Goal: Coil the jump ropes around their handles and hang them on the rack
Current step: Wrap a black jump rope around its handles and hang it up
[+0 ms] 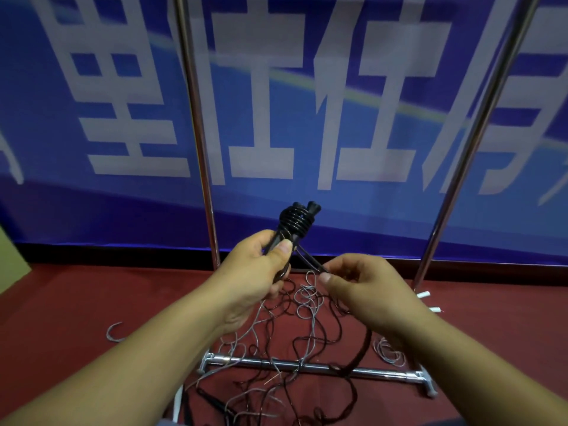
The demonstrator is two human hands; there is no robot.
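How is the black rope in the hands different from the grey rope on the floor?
The black jump rope is partly coiled around its handles; the grey rope lies loose and tangled on the red floor. The left hand grips the black handles and the right hand pinches its cord; nothing holds the grey rope. Both are thin cords.

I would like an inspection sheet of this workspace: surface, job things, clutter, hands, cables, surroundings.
Surface: dark red carpet floor.
Job's things: pair of black jump-rope handles with black cord coiled round the upper part; loose black and grey ropes tangled on the floor.
Clutter: two small white pieces by the right pole.
Hands: left hand grips the handles; right hand pinches the cord.
Cables: nothing seen besides ropes.
Surroundings: chrome metal rack, blue banner with white characters.
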